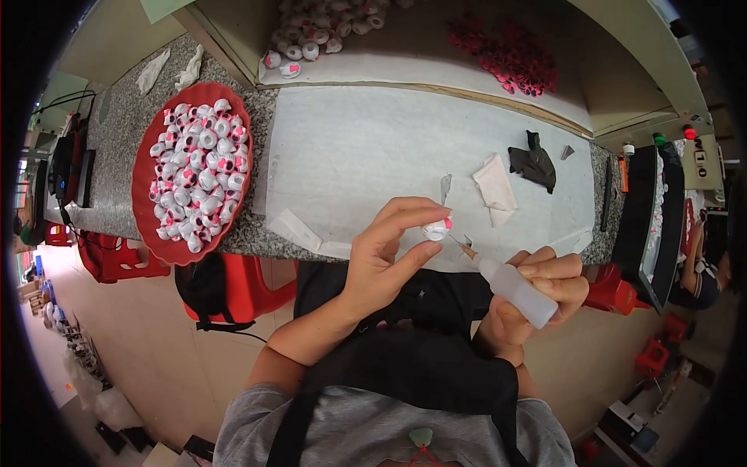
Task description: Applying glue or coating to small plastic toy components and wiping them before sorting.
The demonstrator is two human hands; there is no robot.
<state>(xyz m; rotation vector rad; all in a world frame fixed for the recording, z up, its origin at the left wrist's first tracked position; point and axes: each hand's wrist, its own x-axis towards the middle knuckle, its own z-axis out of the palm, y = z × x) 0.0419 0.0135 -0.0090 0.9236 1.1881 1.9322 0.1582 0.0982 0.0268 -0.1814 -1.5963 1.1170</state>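
Between the thumb and fingers of my left hand [389,245] is a small rounded white piece [437,229] with pink on its upper side. My right hand [545,284] is wrapped round a translucent white squeeze bottle [520,294], tilted so its thin nozzle points up and left. The nozzle's tip is close to the white piece; whether it touches I cannot tell. Both hands are over the near edge of the paper-covered table [350,148]. A red scalloped tray [142,175] to the left holds many similar white and pink pieces.
On the shelf behind lie a pile of white pieces [319,27] and a heap of small pink parts [506,54]. A crumpled black scrap [534,162] and a white cloth [495,191] rest on the paper at right. Red stools [249,288] stand below; another person [696,272] is at far right.
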